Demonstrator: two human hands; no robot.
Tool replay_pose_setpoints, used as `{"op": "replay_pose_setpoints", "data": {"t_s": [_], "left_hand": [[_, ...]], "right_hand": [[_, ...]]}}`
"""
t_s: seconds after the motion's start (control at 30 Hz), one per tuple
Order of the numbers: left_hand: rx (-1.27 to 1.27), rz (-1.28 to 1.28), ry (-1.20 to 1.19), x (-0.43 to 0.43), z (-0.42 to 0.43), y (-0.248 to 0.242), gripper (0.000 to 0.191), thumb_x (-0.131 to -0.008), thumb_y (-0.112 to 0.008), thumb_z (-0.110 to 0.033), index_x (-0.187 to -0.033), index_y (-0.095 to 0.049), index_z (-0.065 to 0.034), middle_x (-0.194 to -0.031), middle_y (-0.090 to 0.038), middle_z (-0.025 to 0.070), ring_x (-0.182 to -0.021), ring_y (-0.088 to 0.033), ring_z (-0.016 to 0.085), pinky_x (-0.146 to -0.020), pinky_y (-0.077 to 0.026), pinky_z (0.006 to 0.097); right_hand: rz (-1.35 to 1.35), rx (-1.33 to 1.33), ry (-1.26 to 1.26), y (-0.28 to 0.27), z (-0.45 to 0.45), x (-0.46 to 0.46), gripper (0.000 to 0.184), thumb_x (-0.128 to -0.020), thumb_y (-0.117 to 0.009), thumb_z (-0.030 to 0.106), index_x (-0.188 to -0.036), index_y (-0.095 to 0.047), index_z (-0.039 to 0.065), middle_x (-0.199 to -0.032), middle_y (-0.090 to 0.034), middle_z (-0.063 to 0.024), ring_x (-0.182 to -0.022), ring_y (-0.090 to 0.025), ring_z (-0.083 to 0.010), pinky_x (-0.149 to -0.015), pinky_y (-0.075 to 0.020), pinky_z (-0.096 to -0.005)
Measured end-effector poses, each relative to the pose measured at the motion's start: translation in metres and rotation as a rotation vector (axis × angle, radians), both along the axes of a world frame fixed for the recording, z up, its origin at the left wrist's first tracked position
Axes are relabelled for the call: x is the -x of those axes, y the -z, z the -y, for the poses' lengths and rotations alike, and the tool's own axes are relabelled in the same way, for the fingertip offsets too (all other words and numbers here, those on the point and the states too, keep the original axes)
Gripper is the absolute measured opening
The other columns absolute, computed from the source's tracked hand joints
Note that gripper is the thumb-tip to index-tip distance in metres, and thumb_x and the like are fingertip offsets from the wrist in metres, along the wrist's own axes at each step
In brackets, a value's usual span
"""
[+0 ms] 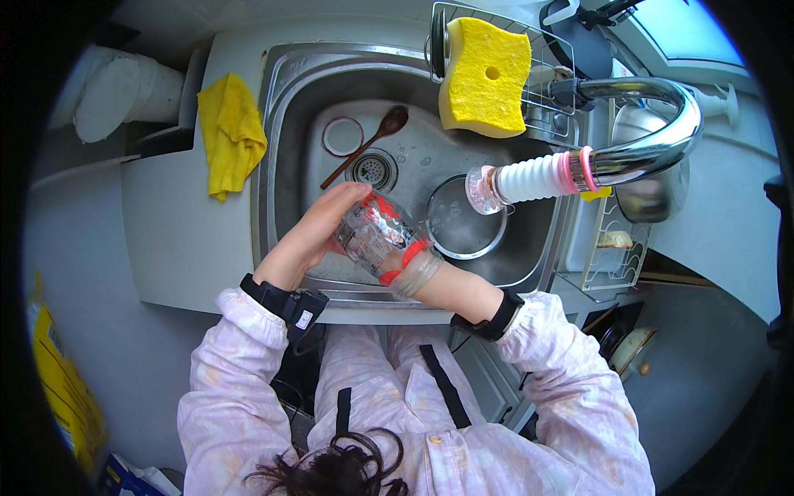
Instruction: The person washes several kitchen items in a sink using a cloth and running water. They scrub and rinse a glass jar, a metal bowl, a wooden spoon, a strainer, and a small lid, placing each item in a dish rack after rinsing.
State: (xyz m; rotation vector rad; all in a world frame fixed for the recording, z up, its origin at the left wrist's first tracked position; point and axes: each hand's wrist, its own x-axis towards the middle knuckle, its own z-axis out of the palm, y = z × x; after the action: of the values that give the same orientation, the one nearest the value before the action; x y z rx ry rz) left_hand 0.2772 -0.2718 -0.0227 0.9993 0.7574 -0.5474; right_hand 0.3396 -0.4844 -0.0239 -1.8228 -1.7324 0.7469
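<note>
A clear jar [367,237] with red and black print lies tilted over the near part of the steel sink. My left hand [317,228] grips it around its base end. Through the jar's mouth, at the lower right, my right hand [438,280] reaches inside up to the wrist. The print and glare on the wall hide my right fingers, so whether they hold anything is unclear. Beyond the jar, a dark wooden spoon [366,147] rests on the sink floor beside the drain strainer [373,171]. A round lid [342,136] with a reddish rim lies left of the spoon.
A round metal-rimmed lid or pan [466,218] sits right in the sink [298,155]. Above it hangs the faucet's white flexible nozzle [533,180]. A big yellow sponge [487,74] leans against a wire rack [561,53]. On the left counter lies a yellow cloth [232,139].
</note>
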Motion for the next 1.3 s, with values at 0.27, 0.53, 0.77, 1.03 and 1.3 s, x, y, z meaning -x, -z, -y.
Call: {"op": "replay_pose_setpoints", "data": {"t_s": [0.27,0.53,0.77,1.03,1.3], "left_hand": [[0.186,0.077,-0.261,0.004,0.014,0.012,0.05,-0.1,-0.055,-0.05,-0.133,-0.058,-0.0115,-0.124,-0.066,0.0082,-0.114,-0.064,0.02,-0.096,-0.053,0.0401],[0.178,-0.029,-0.151,0.009,0.026,0.012,0.048,-0.1,-0.055,-0.048,-0.132,-0.058,-0.0128,-0.122,-0.065,0.0067,-0.113,-0.063,0.02,-0.091,-0.055,0.0407],[0.045,-0.008,-0.131,0.014,0.023,0.011,0.047,-0.096,-0.059,-0.053,-0.126,-0.061,-0.0168,-0.117,-0.065,0.0029,-0.099,-0.067,0.015,-0.071,-0.059,0.0378],[0.36,-0.073,-0.196,0.023,0.023,0.046,0.055,-0.098,-0.058,-0.052,-0.133,-0.058,-0.0095,-0.13,-0.065,0.0082,-0.112,-0.067,0.023,-0.093,-0.055,0.0475],[0.614,0.065,-0.463,0.031,0.06,0.047,0.067,-0.097,-0.061,-0.056,-0.143,-0.05,-0.0092,-0.142,-0.057,0.0122,-0.131,-0.054,0.027,-0.112,-0.041,0.0523]], "right_hand": [[-0.899,0.261,0.606,-0.059,-0.025,0.002,0.032,-0.099,-0.061,0.015,-0.13,-0.058,0.007,-0.123,-0.066,-0.0101,-0.112,-0.065,-0.026,-0.094,-0.0549,-0.0386],[0.03,0.097,0.291,-0.022,-0.032,0.008,0.047,-0.09,-0.067,0.016,-0.134,-0.055,0.006,-0.134,-0.057,-0.018,-0.124,-0.056,-0.0361,-0.106,-0.0448,-0.0463],[-0.092,-0.091,0.27,0.013,0.001,0.01,0.035,-0.097,-0.056,0.015,-0.131,-0.055,0.005,-0.136,-0.058,-0.0136,-0.129,-0.052,-0.03,-0.11,-0.0403,-0.0426],[-0.327,-0.001,0.343,0.01,-0.001,0.002,0.049,-0.085,-0.068,0.013,-0.131,-0.056,0.004,-0.133,-0.058,-0.0204,-0.122,-0.056,-0.039,-0.103,-0.047,-0.0458],[-0.075,0.23,0.411,0.018,0.0,0.01,0.049,-0.09,-0.066,0.029,-0.132,-0.057,0.007,-0.13,-0.059,-0.0208,-0.12,-0.058,-0.0392,-0.099,-0.0492,-0.0458]]}}
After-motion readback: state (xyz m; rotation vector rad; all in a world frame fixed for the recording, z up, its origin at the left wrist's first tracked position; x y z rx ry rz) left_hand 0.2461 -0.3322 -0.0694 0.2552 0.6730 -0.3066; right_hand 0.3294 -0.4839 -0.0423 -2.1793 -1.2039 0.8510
